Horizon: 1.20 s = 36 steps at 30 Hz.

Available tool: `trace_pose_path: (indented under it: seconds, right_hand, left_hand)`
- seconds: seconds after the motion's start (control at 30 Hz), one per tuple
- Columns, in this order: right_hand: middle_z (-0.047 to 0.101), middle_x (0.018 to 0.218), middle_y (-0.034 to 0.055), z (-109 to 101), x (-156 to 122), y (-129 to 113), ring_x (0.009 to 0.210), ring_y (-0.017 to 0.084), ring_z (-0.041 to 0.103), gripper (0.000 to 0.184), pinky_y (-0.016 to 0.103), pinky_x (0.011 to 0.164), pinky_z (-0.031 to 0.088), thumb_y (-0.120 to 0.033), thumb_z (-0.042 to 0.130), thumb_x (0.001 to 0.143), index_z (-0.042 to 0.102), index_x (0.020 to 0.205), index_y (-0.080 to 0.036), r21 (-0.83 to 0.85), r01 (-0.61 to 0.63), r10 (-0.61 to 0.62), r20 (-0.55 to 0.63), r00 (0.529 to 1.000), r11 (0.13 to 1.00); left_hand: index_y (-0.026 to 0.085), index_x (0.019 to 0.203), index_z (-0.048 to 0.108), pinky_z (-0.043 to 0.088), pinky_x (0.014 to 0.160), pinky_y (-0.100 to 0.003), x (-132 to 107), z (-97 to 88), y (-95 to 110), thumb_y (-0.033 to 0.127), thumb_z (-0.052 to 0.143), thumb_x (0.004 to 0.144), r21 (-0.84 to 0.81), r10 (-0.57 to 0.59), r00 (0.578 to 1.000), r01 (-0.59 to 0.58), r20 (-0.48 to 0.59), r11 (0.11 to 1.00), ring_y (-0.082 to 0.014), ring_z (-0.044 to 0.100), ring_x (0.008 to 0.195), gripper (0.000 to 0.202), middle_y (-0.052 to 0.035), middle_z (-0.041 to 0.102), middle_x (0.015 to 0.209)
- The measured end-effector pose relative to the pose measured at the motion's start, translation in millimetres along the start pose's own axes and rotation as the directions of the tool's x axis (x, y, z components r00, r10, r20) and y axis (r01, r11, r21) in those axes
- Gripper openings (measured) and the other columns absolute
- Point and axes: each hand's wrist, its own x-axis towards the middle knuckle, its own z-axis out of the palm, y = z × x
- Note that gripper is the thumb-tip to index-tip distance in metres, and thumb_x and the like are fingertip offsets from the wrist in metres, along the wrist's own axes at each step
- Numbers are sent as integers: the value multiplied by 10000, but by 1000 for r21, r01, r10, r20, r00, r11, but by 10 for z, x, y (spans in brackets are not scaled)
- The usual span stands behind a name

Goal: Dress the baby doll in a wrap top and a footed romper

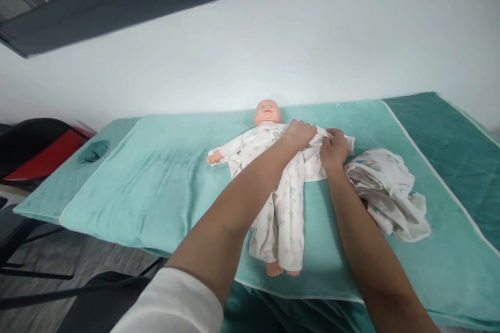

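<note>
A baby doll lies on its back on the green-covered bed, its head toward the wall. It wears white printed pajama trousers and a white printed top, with one sleeve on the arm at the left. At the doll's other shoulder, my left hand is closed on the top's cloth. My right hand grips the sleeve farther right, thumb and fingers bent around it. The doll's arm on that side is hidden by cloth and my hands.
A crumpled white printed cloth lies right of my right forearm. The green bed cover has a face hole at its left end. A red and black chair stands at the far left, and a white wall runs behind the bed.
</note>
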Motion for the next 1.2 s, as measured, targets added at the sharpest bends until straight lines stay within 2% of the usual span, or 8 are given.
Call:
trace_pose_path:
  seconds: [0.2,0.33,0.57,0.7,0.87,1.03,1.1,1.2]
  right_hand:
    - [647,943,33,9,57,60,903,191,613,334,377,914,503,-198,481,666,597,980,-194,374,-75,109,-69,992,924]
    - [652,915,8,-39,82,44,863,178,646,387,383,895,531,-186,596,607,572,993,-197,606,-167,246,-49,968,778]
    - [690,1040,19,-188,86,-6,959,165,685,473,336,856,564,-97,592,552,576,1006,-227,838,-291,306,157,939,462]
    - [687,965,4,-207,86,-38,825,102,666,425,237,766,536,-33,513,521,585,906,-197,865,-318,366,172,914,388]
    - [685,882,-8,-188,95,-35,754,89,645,391,216,718,514,-20,480,515,587,852,-186,834,-292,354,126,927,468]
    - [687,861,-4,-169,62,-3,772,123,648,308,292,812,542,-88,550,568,602,851,-197,768,-273,282,126,951,579]
    - [687,864,8,-149,15,9,806,149,646,275,331,839,536,-131,545,606,619,863,-194,694,-204,225,62,972,690]
    - [698,896,43,-119,-87,8,831,193,635,254,389,848,525,-209,529,697,666,909,-183,408,-72,66,27,997,910]
  left_hand:
    - [125,1277,597,426,899,-384,-324,-177,-248,58,488,913,104,-12,1000,14,-14,995,-290,614,1186,386,-156,681,1248]
    - [123,1303,569,412,872,-371,-484,-246,-356,54,516,895,124,-23,1000,24,-9,992,-283,595,1177,417,-161,665,1248]
    - [154,1295,577,425,906,-391,-479,-190,-236,103,509,919,49,16,1000,-15,-26,999,-282,610,1150,385,-147,667,1233]
    - [159,1358,550,443,922,-403,-358,-27,-149,113,534,908,18,6,1000,-5,-17,1000,-286,616,1163,453,-151,651,1268]
    - [183,1402,538,478,900,-397,-351,-13,-154,94,529,892,-24,-8,1000,8,-1,1000,-291,601,1198,517,-146,596,1348]
    - [232,1432,531,511,891,-356,-822,-165,-354,244,542,942,-330,-76,985,21,-153,944,-258,611,1209,491,-89,597,1415]
    - [240,1400,559,494,998,-355,-1136,-86,-456,336,510,986,-503,-238,928,66,-285,862,-240,593,1272,427,-65,627,1412]
    - [247,1277,631,432,1141,-368,-1601,270,-571,375,505,994,-692,-482,780,89,-399,717,-229,588,1291,335,-61,674,1339]
